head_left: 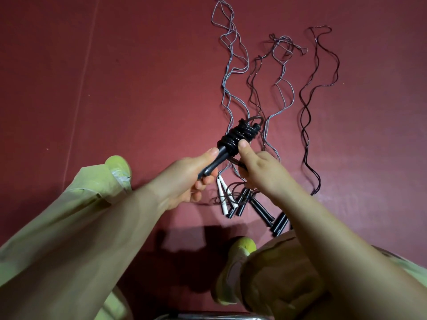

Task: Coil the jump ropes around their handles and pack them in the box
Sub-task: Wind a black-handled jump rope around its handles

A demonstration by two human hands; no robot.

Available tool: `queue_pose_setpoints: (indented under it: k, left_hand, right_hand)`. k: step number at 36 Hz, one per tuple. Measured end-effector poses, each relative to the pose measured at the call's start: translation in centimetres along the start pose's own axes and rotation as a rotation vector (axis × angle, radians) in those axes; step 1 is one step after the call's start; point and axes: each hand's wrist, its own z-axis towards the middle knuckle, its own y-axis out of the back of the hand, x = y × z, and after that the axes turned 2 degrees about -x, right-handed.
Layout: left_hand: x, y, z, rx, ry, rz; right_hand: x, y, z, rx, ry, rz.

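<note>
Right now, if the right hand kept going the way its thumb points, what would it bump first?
The right hand would likely bump the black coil on the handles; its thumb already touches it. Beyond lie loose ropes on the floor, though depth is unclear.

Moderate indoor light from above, dark shadow on the red floor (147,77) beneath the forearms, glossy highlights on the coiled black rope (233,138), wide-angle stretching at edges, slight softness throughout
</note>
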Motion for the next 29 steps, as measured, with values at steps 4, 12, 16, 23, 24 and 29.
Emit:
queue_pose_setpoints:
  k: [4,12,16,23,24,29]
  left_hand:
    - [0.2,0.3,0.4,-0.122,-0.100,0.083]
    - [0.8,0.7,0.4,-0.231,-0.346,0.391]
    - [0.7,0.7,0.4,-0.214,-0.328,0.507]
    - [0.6,0.5,-0.7,0.281,-0.116,0.209]
    - [0.6,0.6,-0.8,0.386,-0.063,0.123]
    - [0.1,0.4,-1.2,0.581,0.086,-0.168]
  right_hand:
    - [-0.2,-0.4,0.0,0.130,-0.009,0.194]
    - [0.6,-0.7,-0.6,0.198,-0.074,0.441]
    - [0.5,-0.7,-0.6,0.165,-0.055,0.420]
    - [0.8,-0.2,-0.8,0.154,0.033,0.557]
    - [0.8,-0.2,-0.8,0.166,0.036,0.582]
    - [0.7,0.0,-0.9,0.316,0.080,0.595]
